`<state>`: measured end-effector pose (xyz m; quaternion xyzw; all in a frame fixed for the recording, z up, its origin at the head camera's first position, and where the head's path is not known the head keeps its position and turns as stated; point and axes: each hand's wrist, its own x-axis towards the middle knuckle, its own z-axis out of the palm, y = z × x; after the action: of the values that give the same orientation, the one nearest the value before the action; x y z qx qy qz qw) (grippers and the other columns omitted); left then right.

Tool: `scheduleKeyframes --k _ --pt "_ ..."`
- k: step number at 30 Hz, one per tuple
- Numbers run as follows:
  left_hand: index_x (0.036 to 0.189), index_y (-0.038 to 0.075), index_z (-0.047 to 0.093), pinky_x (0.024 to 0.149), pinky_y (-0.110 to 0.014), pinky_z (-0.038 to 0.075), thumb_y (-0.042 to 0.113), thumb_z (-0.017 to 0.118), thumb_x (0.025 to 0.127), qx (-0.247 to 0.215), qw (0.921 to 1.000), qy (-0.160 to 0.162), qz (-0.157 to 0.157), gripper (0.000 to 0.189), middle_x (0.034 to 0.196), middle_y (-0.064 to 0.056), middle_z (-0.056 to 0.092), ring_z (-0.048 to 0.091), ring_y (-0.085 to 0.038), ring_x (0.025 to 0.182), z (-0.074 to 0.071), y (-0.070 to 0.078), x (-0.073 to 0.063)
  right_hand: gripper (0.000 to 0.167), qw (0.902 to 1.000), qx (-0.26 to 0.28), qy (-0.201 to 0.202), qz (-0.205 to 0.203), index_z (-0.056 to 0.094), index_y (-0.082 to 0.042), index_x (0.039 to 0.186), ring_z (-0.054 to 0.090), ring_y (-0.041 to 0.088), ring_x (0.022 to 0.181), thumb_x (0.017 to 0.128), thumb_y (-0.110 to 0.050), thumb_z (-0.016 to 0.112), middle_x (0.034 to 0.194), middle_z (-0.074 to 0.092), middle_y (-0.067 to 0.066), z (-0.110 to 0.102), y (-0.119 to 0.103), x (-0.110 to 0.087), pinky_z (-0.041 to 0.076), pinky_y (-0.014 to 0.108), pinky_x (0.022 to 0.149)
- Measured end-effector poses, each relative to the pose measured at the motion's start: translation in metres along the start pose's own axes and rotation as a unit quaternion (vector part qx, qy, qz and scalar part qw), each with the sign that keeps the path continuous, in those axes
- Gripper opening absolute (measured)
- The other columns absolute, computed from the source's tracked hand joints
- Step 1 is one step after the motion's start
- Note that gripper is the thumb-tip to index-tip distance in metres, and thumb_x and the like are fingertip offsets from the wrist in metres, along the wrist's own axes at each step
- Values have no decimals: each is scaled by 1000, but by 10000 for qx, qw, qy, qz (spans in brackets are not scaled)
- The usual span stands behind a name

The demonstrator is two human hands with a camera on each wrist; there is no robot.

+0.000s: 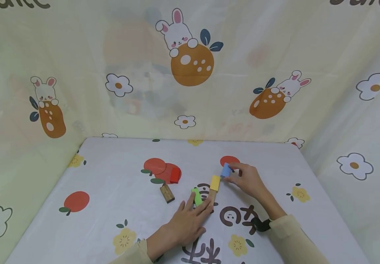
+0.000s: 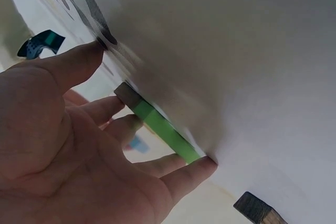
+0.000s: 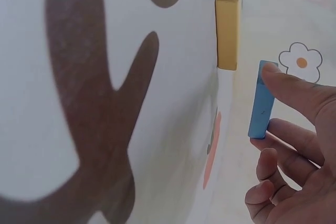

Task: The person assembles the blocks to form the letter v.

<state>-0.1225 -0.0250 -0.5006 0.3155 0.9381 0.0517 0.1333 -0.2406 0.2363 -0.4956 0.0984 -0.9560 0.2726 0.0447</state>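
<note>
My right hand (image 1: pixel 245 179) pinches a blue block (image 1: pixel 225 170) between thumb and fingertips. In the right wrist view that blue block (image 3: pixel 261 106) appears apart from the yellow block (image 3: pixel 227 34). The yellow block (image 1: pixel 214 183) stands in line with a plain wooden block (image 1: pixel 212 196), end to end. My left hand (image 1: pixel 188 222) lies low over the table with fingers extended, touching a green block (image 1: pixel 197 197) and the near end of the plain wooden block. In the left wrist view, fingertips rest along the green block (image 2: pixel 168 135).
Left of the green block lies a dark wooden block (image 1: pixel 167 193). A red block (image 1: pixel 174 175) sits behind it on a printed fruit. The table (image 1: pixel 117 198) has a patterned white cover, with a patterned curtain (image 1: pixel 137 110) hanging behind and at both sides.
</note>
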Motion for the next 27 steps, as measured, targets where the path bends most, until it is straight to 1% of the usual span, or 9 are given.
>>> scheduleKeyframes --k 6,11,13,15,18,21,23,25,27 --pt "168 36 27 123 -64 40 46 63 104 -18 10000 31 10 74 179 15 16 19 -41 166 0 0 0 58 9999 -3 -22 -119 73 -3 132 55 22 83 84 -29 91 110 77 15 4 -1 5 43 26 66" --pt "168 36 27 122 -64 41 46 63 104 32 10000 58 15 74 179 15 16 20 -41 166 1 -1 0 56 9998 -27 -49 -177 74 -1 131 54 21 81 84 -26 91 110 78 16 7 -1 9 42 27 66" --pt "168 36 27 122 -64 42 46 63 104 31 10000 59 19 74 179 15 17 20 -41 165 2 -1 1 55 9997 -24 -74 -217 73 -1 131 59 23 84 85 -26 90 116 79 17 8 -2 11 50 30 70" --pt "168 36 27 121 -64 42 46 63 104 19 10000 60 31 74 179 14 17 20 -42 165 2 -1 1 54 9997 -15 -93 -228 73 -1 132 65 26 90 86 -25 89 121 78 18 9 -2 13 59 35 77" --pt "168 35 28 121 -64 42 46 63 104 -12 10000 66 46 74 179 14 17 21 -42 165 3 -2 2 55 9997 75 -148 -201 72 -2 134 67 29 96 87 -25 89 126 78 18 12 -5 15 61 41 85" --pt "168 36 28 121 -64 42 47 63 104 7 10000 58 53 74 179 14 17 21 -42 165 3 -2 1 56 9995 153 -218 -172 72 -2 134 63 25 92 86 -25 89 125 78 17 13 -7 17 55 33 80" --pt "168 36 27 121 -64 42 47 62 104 14 10000 50 55 74 179 14 17 21 -42 165 3 -2 1 57 9994 182 -244 -189 72 -2 134 63 24 91 86 -24 90 124 78 17 14 -8 19 53 31 78" --pt "168 36 28 121 -64 42 47 63 104 10 10000 72 52 74 179 14 17 21 -42 165 3 -2 1 57 9994 174 -246 -197 72 -2 134 65 25 93 86 -24 89 125 78 17 14 -9 20 55 33 79" --pt "168 36 28 121 -64 42 46 63 104 -2 9999 93 47 74 179 14 17 21 -42 165 3 -2 1 56 9994 157 -247 -206 71 -1 134 67 27 95 86 -23 89 127 77 17 15 -11 21 59 38 83"
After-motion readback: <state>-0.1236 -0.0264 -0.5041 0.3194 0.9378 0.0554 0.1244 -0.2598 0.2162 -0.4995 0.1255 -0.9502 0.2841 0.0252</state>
